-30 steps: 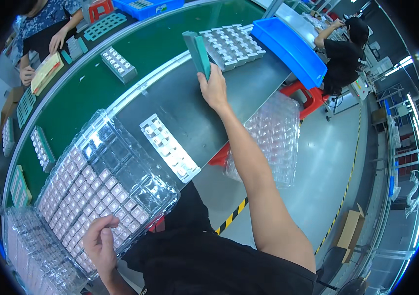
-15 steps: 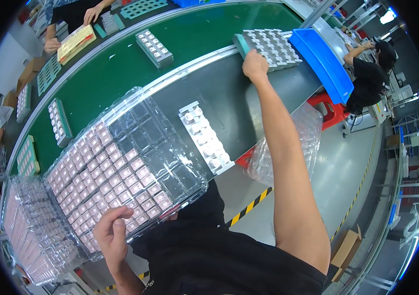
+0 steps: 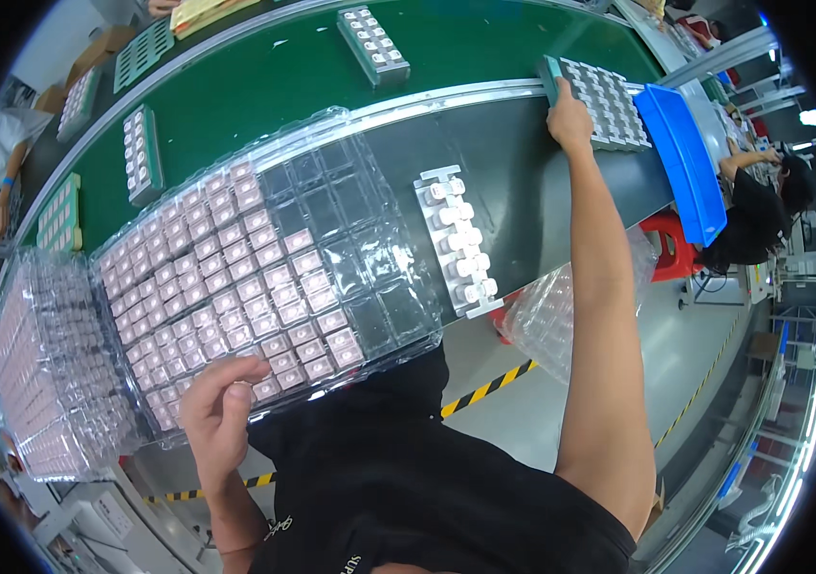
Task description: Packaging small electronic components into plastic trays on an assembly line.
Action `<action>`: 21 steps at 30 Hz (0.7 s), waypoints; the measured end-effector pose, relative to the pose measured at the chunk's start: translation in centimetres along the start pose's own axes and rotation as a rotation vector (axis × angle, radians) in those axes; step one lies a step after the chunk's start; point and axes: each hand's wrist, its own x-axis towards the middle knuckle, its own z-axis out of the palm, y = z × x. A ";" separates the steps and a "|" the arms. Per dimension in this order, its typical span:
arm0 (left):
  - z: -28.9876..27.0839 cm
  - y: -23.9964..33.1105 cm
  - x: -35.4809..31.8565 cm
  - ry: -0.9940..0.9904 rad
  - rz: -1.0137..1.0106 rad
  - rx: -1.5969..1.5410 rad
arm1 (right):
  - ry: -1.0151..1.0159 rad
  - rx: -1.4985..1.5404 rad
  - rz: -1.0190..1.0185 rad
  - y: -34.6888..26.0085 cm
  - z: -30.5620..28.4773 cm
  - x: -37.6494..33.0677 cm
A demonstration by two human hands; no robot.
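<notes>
The person's right hand (image 3: 570,122) grips the near end of a green strip (image 3: 550,77), its long axis pointing away from the body. The strip stands against the grey slotted stack (image 3: 604,105), which blocks its right side; a blue bin (image 3: 683,167) lies beyond. The left hand (image 3: 216,411) curls over the clear tray (image 3: 369,320); whether it pinches anything cannot be told.

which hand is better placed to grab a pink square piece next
Left hand, probably: its fingers are near pink square pieces in the clear plastic tray; the right hand is away, beside grey slotted blocks.
</notes>
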 end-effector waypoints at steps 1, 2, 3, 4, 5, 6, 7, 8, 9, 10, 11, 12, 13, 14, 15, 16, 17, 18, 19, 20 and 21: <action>-0.2 -0.1 -0.4 0.017 -0.010 -0.007 | -0.002 0.004 -0.013 -0.6 -0.3 -0.4; -0.3 -0.2 -0.7 0.029 -0.017 -0.016 | 0.017 -0.013 -0.022 -0.7 -0.9 -1.0; -0.5 -0.4 -0.8 0.010 -0.020 -0.012 | 0.039 -0.033 -0.027 -0.8 -1.6 -1.4; -0.5 -0.5 -0.9 0.015 -0.019 -0.017 | 0.058 0.021 -0.027 -1.0 -2.4 -1.8; -0.5 -0.5 -1.0 0.003 -0.021 -0.019 | 0.062 0.016 -0.030 -1.2 -3.1 -2.5; -0.3 -0.6 -1.1 -0.012 -0.021 -0.022 | 0.122 0.073 -0.076 -1.1 -3.7 -3.8; -0.4 -0.7 -1.6 0.016 -0.032 -0.014 | 0.181 0.143 -0.137 -2.7 -4.9 -5.5; -0.3 -0.8 -2.0 0.036 -0.033 -0.013 | 0.102 0.353 -0.167 -5.0 -7.0 -8.2; 0.0 -1.0 -1.9 0.006 -0.025 -0.007 | 0.031 0.513 -0.205 -5.3 -8.0 -10.6; 0.3 -1.3 -1.8 -0.020 -0.020 0.004 | -0.049 0.678 -0.245 -5.6 -8.7 -13.0; 0.9 -1.4 -1.7 -0.036 -0.004 0.046 | -0.137 0.752 -0.288 -6.2 -9.5 -15.9; 1.5 -1.1 -1.2 -0.083 0.023 0.069 | -0.220 0.814 -0.324 -6.3 -10.8 -18.9; 2.4 -0.9 -0.6 -0.121 0.052 0.096 | -0.284 0.858 -0.286 -6.0 -11.2 -21.5; 3.4 -0.6 -0.1 -0.163 0.099 0.150 | -0.350 0.903 -0.249 -5.7 -11.1 -23.8; 4.5 -0.3 0.5 -0.194 0.143 0.151 | -0.383 0.952 -0.197 -5.3 -11.0 -25.9; 5.7 -0.3 1.0 -0.227 0.187 0.150 | -0.415 0.996 -0.143 -5.0 -11.1 -27.6; 6.9 -0.6 1.5 -0.234 0.273 0.199 | -0.440 0.989 -0.104 -4.8 -11.1 -28.7; 8.0 -0.6 2.0 -0.235 0.297 0.210 | -0.464 0.981 -0.066 -4.8 -11.1 -29.5; 9.4 -0.4 2.6 -0.243 0.323 0.221 | -0.500 1.022 -0.058 -5.0 -11.1 -30.1; 10.9 -0.6 3.4 -0.245 0.365 0.235 | -0.510 1.021 -0.066 -5.0 -11.2 -30.5; 12.4 -0.9 4.0 -0.241 0.403 0.258 | -0.529 1.009 -0.062 -5.0 -11.2 -30.8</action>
